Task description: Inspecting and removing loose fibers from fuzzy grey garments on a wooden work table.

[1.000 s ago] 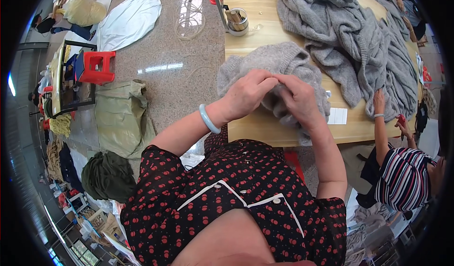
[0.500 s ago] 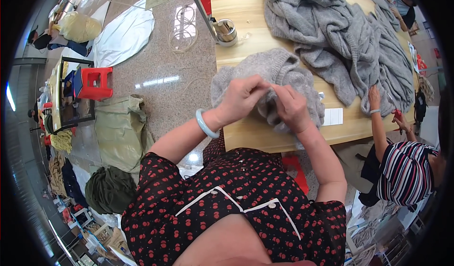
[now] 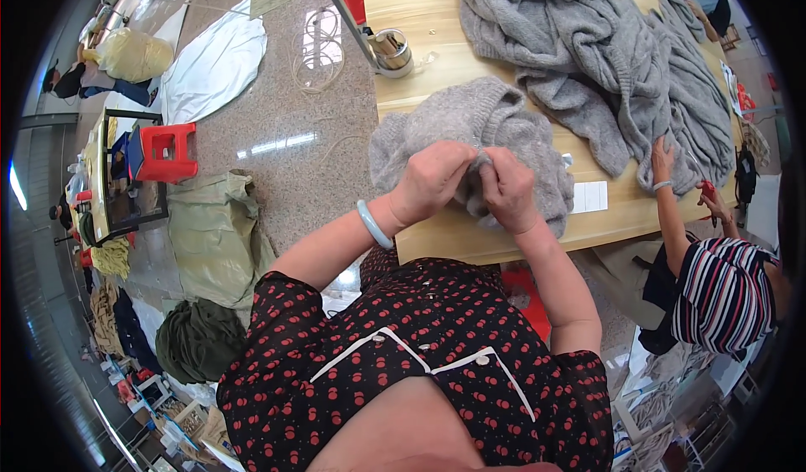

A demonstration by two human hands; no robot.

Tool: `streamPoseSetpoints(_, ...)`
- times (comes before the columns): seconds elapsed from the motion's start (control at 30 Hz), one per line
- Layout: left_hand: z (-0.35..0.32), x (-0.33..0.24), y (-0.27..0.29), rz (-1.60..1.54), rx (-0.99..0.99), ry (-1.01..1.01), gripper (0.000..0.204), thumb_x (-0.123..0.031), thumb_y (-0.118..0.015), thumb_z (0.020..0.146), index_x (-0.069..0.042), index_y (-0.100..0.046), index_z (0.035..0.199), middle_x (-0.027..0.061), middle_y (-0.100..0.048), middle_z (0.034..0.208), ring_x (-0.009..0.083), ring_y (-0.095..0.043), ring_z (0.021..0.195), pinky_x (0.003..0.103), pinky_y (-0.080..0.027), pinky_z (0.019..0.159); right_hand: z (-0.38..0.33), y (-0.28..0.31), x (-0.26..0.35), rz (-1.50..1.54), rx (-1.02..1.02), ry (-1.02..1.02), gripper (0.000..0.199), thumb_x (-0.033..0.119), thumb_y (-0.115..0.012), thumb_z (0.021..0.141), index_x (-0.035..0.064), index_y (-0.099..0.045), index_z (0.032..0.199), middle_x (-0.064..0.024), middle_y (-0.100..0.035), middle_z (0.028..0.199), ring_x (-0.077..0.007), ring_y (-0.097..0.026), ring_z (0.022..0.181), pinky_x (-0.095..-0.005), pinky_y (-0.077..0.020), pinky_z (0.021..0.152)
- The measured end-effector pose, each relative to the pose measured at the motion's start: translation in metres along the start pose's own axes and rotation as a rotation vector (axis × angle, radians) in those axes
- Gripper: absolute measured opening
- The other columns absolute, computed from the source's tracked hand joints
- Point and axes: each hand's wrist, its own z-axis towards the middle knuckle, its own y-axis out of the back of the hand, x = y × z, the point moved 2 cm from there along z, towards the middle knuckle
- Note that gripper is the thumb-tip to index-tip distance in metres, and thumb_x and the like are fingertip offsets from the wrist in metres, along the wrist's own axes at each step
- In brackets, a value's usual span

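Observation:
A bunched light grey knit garment (image 3: 470, 115) lies at the near left edge of the table, with a ribbed band across its top. My left hand (image 3: 432, 180) is closed in a pinch on the knit near its front, a pale bangle round the wrist. Right beside it, my right hand (image 3: 510, 188) pinches the same fabric, thumb and fingers pressed together. The fingertips of both hands almost touch. Whether a fine thread runs between them is too small to tell.
More grey knitwear (image 3: 588, 60) is heaped across the wooden table (image 3: 420, 6). A metal cup of tools (image 3: 390, 52) stands at its left edge, and a white label sheet (image 3: 590, 196) lies near the front. At right, a co-worker's hand (image 3: 709, 199) holds red-handled scissors. A red stool (image 3: 172, 153) is at left.
My hands have come down from above the garment onto its fabric, fingertips now pressed against the knit. The whole view has shifted slightly.

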Motion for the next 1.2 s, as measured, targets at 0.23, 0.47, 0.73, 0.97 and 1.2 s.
streamPoseSetpoints(0.23,0.023,0.009,-0.004,-0.002,0.309,-0.108,0.011,0.0,-0.056,0.074,-0.001,-0.055,0.085,0.0139,-0.057,0.075,0.0272,-0.057,0.067,0.033,-0.046,0.059,0.003,0.024,-0.005,0.0,0.114,-0.038,0.018,0.0,-0.053,0.073,-0.001,-0.051,0.091,-0.0161,-0.055,0.08,-0.0318,-0.055,0.07,-0.0354,-0.0457,0.06)
streamPoseSetpoints(0.47,0.036,-0.002,-0.019,-0.121,0.219,0.158,0.004,-0.004,-0.053,0.078,-0.002,-0.05,0.081,0.0164,-0.052,0.068,0.0324,-0.055,0.064,0.036,-0.044,0.055,0.007,0.034,-0.01,-0.198,0.02,0.089,0.02,0.002,-0.055,0.072,0.0008,-0.051,0.091,-0.0137,-0.053,0.075,-0.0287,-0.055,0.066,-0.0342,-0.0457,0.055)
streamPoseSetpoints(0.73,0.015,-0.001,-0.041,-0.053,-0.128,0.063,0.008,0.003,-0.054,0.075,-0.001,-0.053,0.082,0.0159,-0.054,0.071,0.0311,-0.054,0.064,0.034,-0.045,0.056,0.008,0.017,-0.011,-0.249,-0.163,0.052,0.014,0.002,-0.054,0.071,0.0014,-0.051,0.085,-0.0121,-0.053,0.072,-0.0276,-0.054,0.059,-0.0345,-0.0447,0.05)
streamPoseSetpoints(0.97,0.016,-0.003,-0.034,-0.123,-0.085,-0.082,0.007,0.001,-0.054,0.076,0.0,-0.054,0.083,0.0152,-0.056,0.073,0.0273,-0.056,0.065,0.032,-0.046,0.06,0.005,0.017,-0.012,-0.193,-0.225,0.032,0.017,0.0,-0.052,0.071,0.0003,-0.053,0.088,-0.0137,-0.056,0.077,-0.029,-0.055,0.062,-0.0335,-0.0459,0.053)
streamPoseSetpoints(1.2,0.036,0.01,-0.016,-0.392,0.286,0.332,0.017,-0.006,-0.057,0.079,-0.001,-0.059,0.095,0.0074,-0.062,0.082,0.0086,-0.056,0.073,0.023,-0.046,0.065,0.002,0.025,0.001,0.041,-0.211,-0.278,0.02,-0.003,-0.05,0.073,0.0032,-0.053,0.093,-0.0108,-0.057,0.077,-0.0199,-0.055,0.059,-0.0277,-0.0434,0.055)
